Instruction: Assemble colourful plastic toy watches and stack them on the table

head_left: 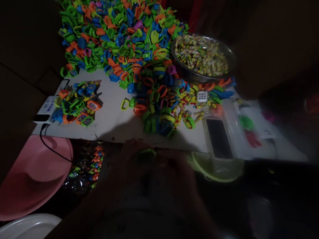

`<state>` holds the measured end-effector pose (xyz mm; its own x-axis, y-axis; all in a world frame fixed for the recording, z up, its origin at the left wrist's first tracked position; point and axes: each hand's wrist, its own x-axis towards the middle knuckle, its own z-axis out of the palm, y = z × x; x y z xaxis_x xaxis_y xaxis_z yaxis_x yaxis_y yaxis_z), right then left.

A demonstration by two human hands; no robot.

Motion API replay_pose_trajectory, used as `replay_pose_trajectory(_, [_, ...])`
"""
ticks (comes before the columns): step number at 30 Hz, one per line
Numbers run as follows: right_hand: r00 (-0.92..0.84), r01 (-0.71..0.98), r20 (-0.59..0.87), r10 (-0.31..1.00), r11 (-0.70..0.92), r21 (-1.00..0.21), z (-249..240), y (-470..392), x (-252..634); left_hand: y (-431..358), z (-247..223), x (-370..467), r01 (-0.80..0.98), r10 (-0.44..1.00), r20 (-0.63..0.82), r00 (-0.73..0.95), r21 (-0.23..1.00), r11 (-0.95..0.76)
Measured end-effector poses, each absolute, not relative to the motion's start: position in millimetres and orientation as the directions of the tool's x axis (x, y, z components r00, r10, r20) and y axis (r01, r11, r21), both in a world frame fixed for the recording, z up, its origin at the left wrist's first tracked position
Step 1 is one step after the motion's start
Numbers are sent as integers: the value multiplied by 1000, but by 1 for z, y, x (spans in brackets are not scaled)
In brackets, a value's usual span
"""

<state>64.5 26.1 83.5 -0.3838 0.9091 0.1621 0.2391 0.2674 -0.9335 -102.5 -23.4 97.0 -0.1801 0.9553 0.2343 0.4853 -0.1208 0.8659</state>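
My left hand and my right hand are close together at the table's front edge, in deep shadow. Between them is a green toy watch band, curved like a loop. Both hands appear closed on it, though the fingers are dim. Just beyond my hands lies a small heap of toy watches in green, orange and blue. Several small yellow wrapped candies are scattered at its right side.
A large pile of toy watches covers the back left. Behind right stands a metal bowl of wrapped candies. A smaller watch cluster lies left, a phone right. Below the table are a pink basin and a yellow-green basin.
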Motion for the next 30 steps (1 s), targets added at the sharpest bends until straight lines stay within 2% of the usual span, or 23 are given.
replay_pose_trajectory(6, [-383, 299, 211, 899, 337, -893, 78, 28, 67, -25, 103, -102, 610, 944, 274, -182, 784, -110])
replay_pose_trajectory(11, [-434, 307, 266, 861, 418, -855, 77, 30, 67, -26, 103, -110, 696, 958, 261, -116, 709, -110])
replay_pose_trajectory(14, [-496, 310, 272, 825, 460, -832, 81, 30, 68, -27, 101, -112, 702, 970, 222, -102, 707, -88])
replay_pose_trajectory(16, [-534, 310, 267, 802, 480, -821, 87, 31, 69, -29, 100, -110, 676, 969, 192, -155, 736, -38])
replay_pose_trajectory(20, [-711, 380, 202, 674, 609, -697, 97, 37, 70, -32, 95, -104, 529, 962, -1, -272, 835, 151])
replay_pose_trajectory(23, [-788, 450, 95, 608, 676, -583, 100, 42, 69, -31, 89, -104, 431, 956, -170, -240, 863, 262])
replay_pose_trajectory(27, [-805, 566, -106, 584, 701, -435, 92, 41, 67, -27, 82, -112, 404, 933, -313, -179, 841, 360])
replay_pose_trajectory(30, [-805, 582, -170, 568, 704, -407, 83, 34, 66, -26, 78, -118, 414, 909, -408, -82, 816, 404])
